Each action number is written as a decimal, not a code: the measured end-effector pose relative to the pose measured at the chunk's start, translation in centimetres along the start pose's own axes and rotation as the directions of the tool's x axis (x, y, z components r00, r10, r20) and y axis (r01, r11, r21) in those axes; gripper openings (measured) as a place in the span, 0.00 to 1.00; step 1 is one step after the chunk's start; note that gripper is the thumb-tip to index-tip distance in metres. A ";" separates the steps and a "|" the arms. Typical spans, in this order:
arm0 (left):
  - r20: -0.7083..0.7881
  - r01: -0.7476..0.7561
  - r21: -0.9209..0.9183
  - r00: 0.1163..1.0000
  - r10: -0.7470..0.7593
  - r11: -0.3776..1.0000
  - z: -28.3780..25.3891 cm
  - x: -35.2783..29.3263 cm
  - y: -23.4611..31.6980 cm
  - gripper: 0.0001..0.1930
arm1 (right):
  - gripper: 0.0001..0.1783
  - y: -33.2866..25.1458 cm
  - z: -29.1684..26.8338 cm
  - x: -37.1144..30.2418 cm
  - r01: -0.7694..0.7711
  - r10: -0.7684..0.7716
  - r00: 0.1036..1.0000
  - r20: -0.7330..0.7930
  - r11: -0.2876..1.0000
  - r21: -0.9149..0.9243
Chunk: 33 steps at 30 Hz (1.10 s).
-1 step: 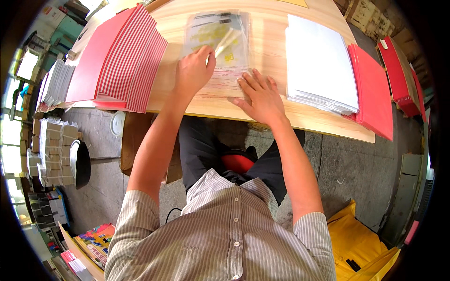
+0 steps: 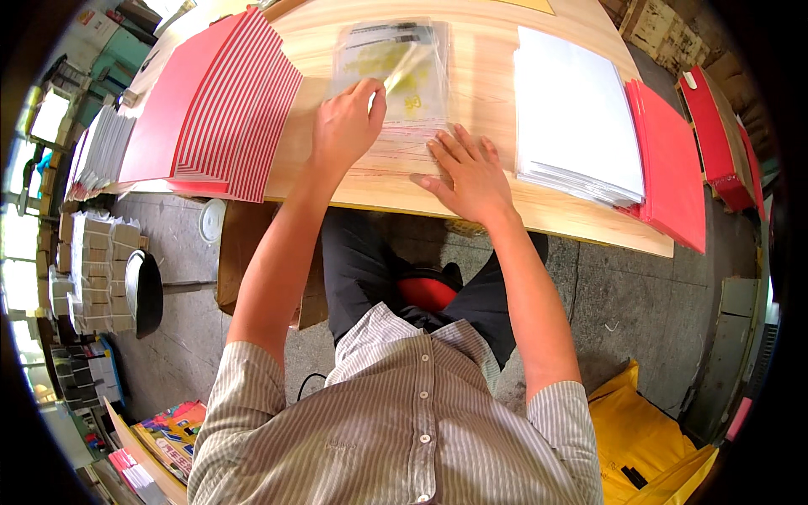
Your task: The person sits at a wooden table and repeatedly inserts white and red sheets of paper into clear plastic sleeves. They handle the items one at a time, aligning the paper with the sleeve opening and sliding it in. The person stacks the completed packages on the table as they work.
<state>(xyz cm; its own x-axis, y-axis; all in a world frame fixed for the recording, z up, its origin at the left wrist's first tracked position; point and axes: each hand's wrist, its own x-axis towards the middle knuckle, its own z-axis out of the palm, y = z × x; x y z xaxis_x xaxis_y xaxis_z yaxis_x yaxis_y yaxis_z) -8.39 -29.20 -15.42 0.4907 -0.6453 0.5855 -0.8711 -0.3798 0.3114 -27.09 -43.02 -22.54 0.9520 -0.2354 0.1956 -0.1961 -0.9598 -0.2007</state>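
A pile of clear plastic sleeves (image 2: 433, 84) with yellow and dark print lies on the wooden table in front of me. My left hand (image 2: 347, 126) is over its left part, thumb and fingers pinched together on the clear film. From those fingertips a pale shiny crease runs up and to the right across the plastic. My right hand (image 2: 471, 177) rests flat with fingers spread, fingertips on the near right part of the sleeves, where thin reddish lines show. The undersides of the left fingers are hidden.
At the left stands a tall fanned stack of red-covered folders (image 2: 210, 109), beside white papers (image 2: 101, 151). To the right lie a stack of white sheets (image 2: 576, 114) and red covers (image 2: 669, 160). The table's near edge (image 2: 589, 233) runs just before my body.
My left hand has shifted slightly left and away from me, and the pale crease in the plastic has moved with it. The right hand stays in place.
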 end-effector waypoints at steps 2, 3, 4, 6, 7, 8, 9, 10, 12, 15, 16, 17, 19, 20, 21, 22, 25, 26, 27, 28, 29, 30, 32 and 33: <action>-0.053 -0.079 -0.001 0.996 0.078 0.997 -1.6 -0.1 1.2 0.03 | 0.42 0.1 -0.1 -0.1 -0.009 0.009 1.000 0.026 1.000 -0.001; 0.015 -0.130 0.018 0.991 0.129 0.991 -2.2 -0.7 1.6 0.03 | 0.42 0.0 -0.2 0.0 -0.007 0.007 1.000 0.030 1.000 0.002; 0.085 -0.181 0.028 0.980 0.178 0.983 -2.7 -1.6 2.0 0.04 | 0.42 -0.1 -0.2 0.0 -0.009 0.009 0.999 0.038 1.000 0.003; 0.046 -0.349 -0.046 0.935 0.351 0.936 -2.9 -3.4 2.9 0.05 | 0.42 -0.1 -0.4 -0.1 -0.015 0.015 0.998 0.054 1.000 0.002; 0.092 -0.355 -0.035 0.930 0.356 0.934 -2.8 -4.6 3.1 0.05 | 0.41 -0.2 -0.5 0.0 -0.013 0.013 0.998 0.060 1.000 0.007; 0.138 -0.361 -0.025 0.922 0.361 0.932 -2.6 -5.9 3.1 0.05 | 0.41 -0.2 -0.5 0.0 -0.011 0.010 0.998 0.067 1.000 0.011; 0.184 -0.367 -0.021 0.913 0.365 0.930 -2.0 -7.0 3.0 0.06 | 0.41 -0.1 -0.3 0.0 -0.008 0.010 0.998 0.069 1.000 -0.018; 0.199 -0.363 -0.007 0.912 0.357 0.932 -1.5 -8.0 2.8 0.06 | 0.40 0.0 0.0 0.0 -0.001 0.004 0.997 0.071 0.999 -0.044; 0.228 -0.356 0.016 0.911 0.343 0.934 -0.6 -9.6 2.5 0.07 | 0.39 0.2 0.3 0.0 0.014 -0.010 0.998 0.067 0.997 -0.070; 0.274 -0.258 -0.033 0.927 0.257 0.966 0.0 -11.2 2.8 0.08 | 0.35 0.2 0.1 0.0 0.018 -0.017 0.999 0.046 1.000 -0.020; 0.265 -0.274 -0.032 0.925 0.272 0.961 0.2 -11.5 2.7 0.08 | 0.33 -0.1 -0.3 0.0 0.007 -0.009 0.999 0.038 1.000 0.028; 0.256 -0.290 -0.030 0.923 0.287 0.957 0.4 -11.7 2.6 0.08 | 0.32 -0.3 -0.5 0.0 -0.003 0.001 1.000 0.030 0.997 0.077; 0.252 -0.306 -0.038 0.919 0.305 0.951 0.6 -11.9 2.9 0.08 | 0.28 0.2 -0.1 -0.1 0.003 -0.001 1.000 -0.022 0.995 0.101; 0.257 -0.303 -0.045 0.917 0.304 0.952 0.6 -12.0 3.1 0.08 | 0.26 0.5 0.2 -0.2 0.006 -0.001 0.999 -0.047 0.994 0.113; 0.265 -0.299 -0.051 0.916 0.301 0.953 0.7 -12.2 3.2 0.08 | 0.25 1.0 0.4 -0.2 -0.021 0.043 0.995 -0.095 0.974 0.226; 0.262 -0.303 -0.050 0.915 0.306 0.952 0.8 -12.3 3.2 0.08 | 0.24 1.7 0.5 -0.2 -0.042 0.092 0.986 -0.136 0.941 0.337; 0.262 -0.319 -0.050 0.910 0.321 0.946 1.2 -12.8 3.2 0.09 | 0.22 2.9 0.9 -0.2 -0.060 0.219 0.957 -0.189 0.789 0.611; 0.268 -0.327 -0.052 0.906 0.328 0.944 1.3 -13.0 3.2 0.11 | 0.22 3.2 1.1 -0.3 -0.056 0.256 0.947 -0.193 0.725 0.686; 0.273 -0.335 -0.054 0.901 0.336 0.941 1.4 -13.1 3.0 0.12 | 0.22 3.2 1.2 -0.3 -0.067 0.275 0.942 -0.190 0.712 0.699; 0.285 -0.337 -0.065 0.896 0.341 0.939 1.5 -13.2 2.9 0.12 | 0.23 3.3 1.2 -0.4 -0.077 0.293 0.938 -0.187 0.699 0.711; 0.296 -0.340 -0.077 0.890 0.347 0.937 1.6 -13.2 2.7 0.13 | 0.23 3.4 1.3 -0.4 -0.086 0.311 0.932 -0.183 0.685 0.724; 0.307 -0.339 -0.085 0.885 0.349 0.937 1.6 -13.3 2.6 0.13 | 0.24 3.3 1.2 -0.4 -0.100 0.330 0.928 -0.173 0.669 0.737; 0.323 -0.364 -0.081 0.871 0.370 0.928 1.7 -13.4 2.5 0.14 | 0.27 3.1 0.8 -0.5 -0.126 0.365 0.919 -0.152 0.635 0.762; 0.331 -0.376 -0.080 0.864 0.380 0.923 1.8 -13.4 2.7 0.14 | 0.27 2.9 0.6 -0.6 -0.124 0.375 0.913 -0.159 0.626 0.770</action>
<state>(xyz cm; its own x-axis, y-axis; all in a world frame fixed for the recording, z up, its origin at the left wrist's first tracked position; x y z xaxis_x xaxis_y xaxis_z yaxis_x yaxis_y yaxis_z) -17.28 -22.73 -23.78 0.0999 -0.9211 0.3764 -0.9903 -0.0552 0.1277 -28.06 -45.56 -23.81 0.7586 -0.5994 0.2555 -0.0596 -0.4543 -0.8889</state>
